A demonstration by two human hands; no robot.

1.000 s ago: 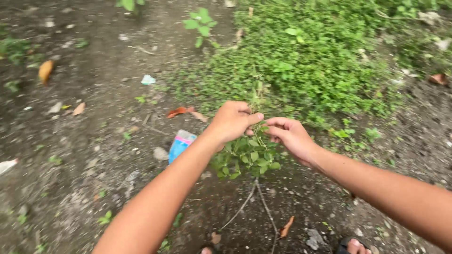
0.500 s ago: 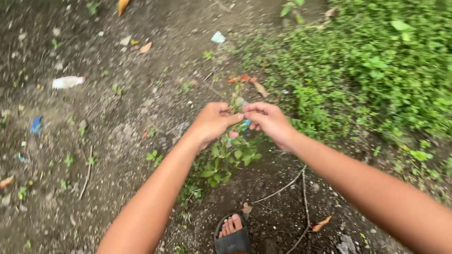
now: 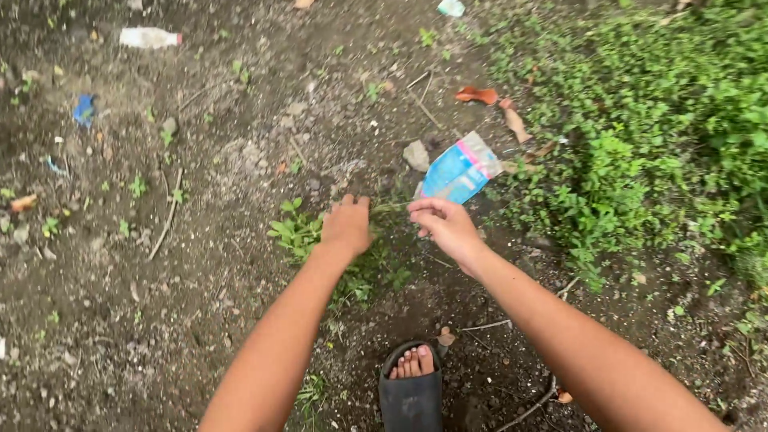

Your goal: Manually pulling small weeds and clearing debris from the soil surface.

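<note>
My left hand (image 3: 347,226) is low over the dirt, its fingers closed around the stem of a small leafy green weed (image 3: 298,232) whose leaves stick out to the left of the hand. My right hand (image 3: 445,226) is just to the right, fingers curled and pinched together; whether it holds a bit of the stem I cannot tell. A thin green stem (image 3: 390,207) runs between the two hands. My foot in a black sandal (image 3: 410,388) stands below them.
A blue and pink plastic wrapper (image 3: 459,170) lies just beyond my right hand, next to a grey stone (image 3: 416,155). Dense green ground cover (image 3: 656,128) fills the right side. Dry leaves (image 3: 478,95), twigs, a plastic bottle (image 3: 148,37) and litter scraps dot the dark soil.
Both hands have dropped from chest height to the ground with the plant. The view has tilted down and left, and the wrapper and my sandalled foot have come into sight.
</note>
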